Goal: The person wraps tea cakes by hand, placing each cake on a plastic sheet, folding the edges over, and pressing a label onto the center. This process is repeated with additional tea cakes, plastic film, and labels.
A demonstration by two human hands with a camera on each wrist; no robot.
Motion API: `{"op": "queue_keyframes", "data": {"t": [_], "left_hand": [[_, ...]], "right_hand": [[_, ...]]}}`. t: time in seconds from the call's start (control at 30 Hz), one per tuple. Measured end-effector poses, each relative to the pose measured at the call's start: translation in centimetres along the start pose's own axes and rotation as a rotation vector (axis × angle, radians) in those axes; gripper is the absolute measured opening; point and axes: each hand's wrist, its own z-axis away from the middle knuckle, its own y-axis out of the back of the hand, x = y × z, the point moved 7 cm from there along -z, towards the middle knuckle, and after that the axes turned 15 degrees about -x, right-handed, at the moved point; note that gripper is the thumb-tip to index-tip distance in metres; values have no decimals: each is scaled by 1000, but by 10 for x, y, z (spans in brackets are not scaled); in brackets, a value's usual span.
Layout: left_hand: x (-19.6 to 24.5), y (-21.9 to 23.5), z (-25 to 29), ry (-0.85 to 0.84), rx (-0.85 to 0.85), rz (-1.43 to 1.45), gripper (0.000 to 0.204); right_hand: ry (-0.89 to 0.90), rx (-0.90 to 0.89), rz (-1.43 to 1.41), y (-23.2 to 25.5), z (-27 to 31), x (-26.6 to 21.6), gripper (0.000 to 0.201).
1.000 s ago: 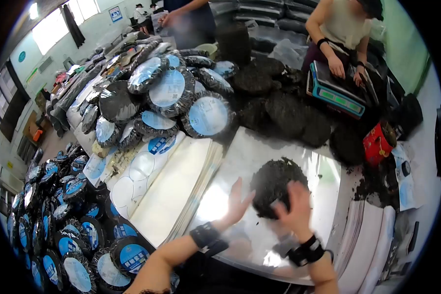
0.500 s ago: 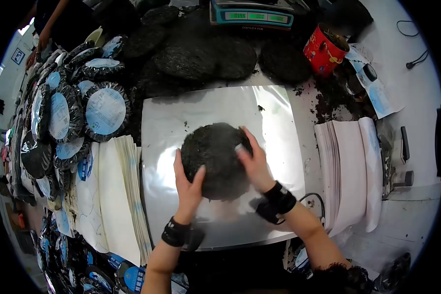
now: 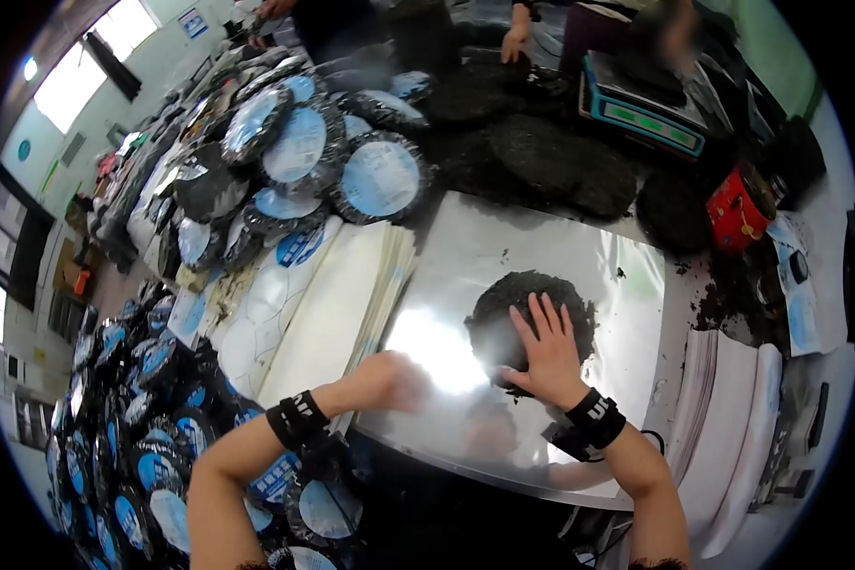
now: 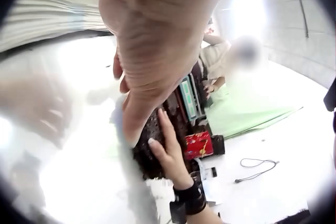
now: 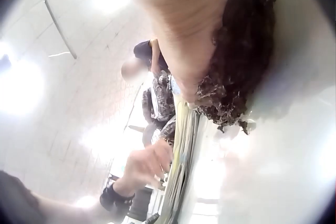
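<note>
A dark round cake with ragged, flaky edges [image 3: 489,304], like pressed dried seaweed, lies on the shiny metal sheet [image 3: 551,228]. My right hand [image 3: 551,356] rests on its near right part, fingers spread and straight, thumb at the near edge. In the right wrist view the cake's flaky rim [image 5: 241,71] shows beside that hand. Off to the left, my left hand [image 3: 394,382] hovers blurred over the sheet's left side, close to the stack of cream paper [image 3: 337,313]. Its fingers hang loosely bent with nothing seen between them [image 5: 149,163].
Wrapped black discs with blue labels [image 3: 380,180] are heaped at the back left, with more [image 3: 152,465] lower left. Behind the sheet lie several dark cakes [image 3: 532,152] and a teal scale [image 3: 646,123] beside another person. At right stand a red tin [image 3: 736,214] and pinkish paper [image 3: 722,418].
My left hand has come off the cake's left side and moved left toward the paper. The right hand has shifted from the cake's edge onto its top. The head view has swung left and up.
</note>
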Motion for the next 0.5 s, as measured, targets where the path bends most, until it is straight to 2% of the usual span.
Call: {"op": "queue_keyframes", "data": {"t": [0.1,0.2,0.23,0.33,0.43,0.5], "left_hand": [[-31,-62,12,-4,-175,3,13],[-47,-73,19,-65,-10,87,17],[-51,-75,18,-70,-23,85,17],[-34,-72,12,-42,-186,-121,15],[-37,-93,-5,164,-475,-347,15],[-30,-82,-2,23,-342,-214,13]], "right_hand": [[21,8,17,-2,-1,-5,93],[11,25,18,-3,-1,-5,93],[14,23,29,-4,0,-5,93],[14,7,57,-2,-2,-9,96],[3,-10,54,-3,-3,-7,100],[24,3,57,-3,-4,-7,102]]}}
